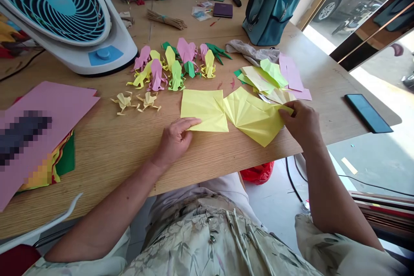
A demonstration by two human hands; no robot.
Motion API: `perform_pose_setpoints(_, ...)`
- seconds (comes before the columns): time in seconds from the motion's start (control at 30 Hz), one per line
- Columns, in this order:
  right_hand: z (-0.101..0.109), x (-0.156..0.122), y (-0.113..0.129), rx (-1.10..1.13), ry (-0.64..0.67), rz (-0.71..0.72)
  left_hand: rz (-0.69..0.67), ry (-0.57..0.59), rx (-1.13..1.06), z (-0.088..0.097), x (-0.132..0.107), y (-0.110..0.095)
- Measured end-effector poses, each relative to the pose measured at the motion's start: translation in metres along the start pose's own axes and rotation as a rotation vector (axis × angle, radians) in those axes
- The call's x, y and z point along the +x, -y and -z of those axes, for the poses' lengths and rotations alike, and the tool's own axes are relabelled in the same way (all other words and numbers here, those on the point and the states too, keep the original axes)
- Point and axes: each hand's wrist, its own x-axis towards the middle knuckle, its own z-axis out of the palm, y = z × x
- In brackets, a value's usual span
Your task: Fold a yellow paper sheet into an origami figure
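Observation:
Yellow creased paper (254,116) spreads over the near part of the wooden table, with fold lines fanning out from its middle. Its left part (204,108) is square and lies nearly flat; whether both parts are one sheet I cannot tell. My left hand (177,138) is closed at the lower left edge, thumb and fingers gripping the paper there. At the far right corner, my right hand (301,121) pinches the paper between thumb and fingers. Just beyond are folded paper figures (157,75) in pink, yellow and green, and two pale yellow ones (149,101).
Loose green, yellow and pink papers (263,78) lie behind my right hand. A stack of coloured paper (71,103) is at left, beneath a fan (103,54). A teal bag (265,13), a grey cloth (252,51) and a phone (368,113) are also on the table.

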Motion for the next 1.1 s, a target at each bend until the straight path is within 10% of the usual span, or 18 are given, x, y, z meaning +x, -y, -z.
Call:
perform_pose_setpoints(0.33, 0.023, 0.021, -0.016, 0.341, -0.061, -0.082, -0.123, 0.259, 0.260, -0.007, -0.005, -0.001)
perform_pose_setpoints(0.53, 0.010, 0.101, -0.069, 0.592, -0.302, -0.080, -0.227, 0.282, 0.262, -0.010, -0.007, -0.008)
perform_pose_setpoints(0.7, -0.002, 0.157, -0.082, 0.258, -0.286, -0.270, -0.220, 0.242, 0.283, -0.009, -0.007, -0.014)
perform_pose_setpoints(0.83, 0.000, 0.104, -0.031, -0.108, -0.384, 0.066, -0.192, 0.132, 0.375, -0.005, -0.008, -0.019)
perform_pose_setpoints(1.0, -0.005, -0.042, 0.066, 0.105, -0.007, 0.959, -0.260, 0.084, 0.580, -0.006, -0.009, -0.031)
perform_pose_setpoints(1.1, -0.014, -0.084, 0.096, -0.122, -0.051, 1.088, -0.281, 0.055, 0.685, -0.007, -0.010, -0.043)
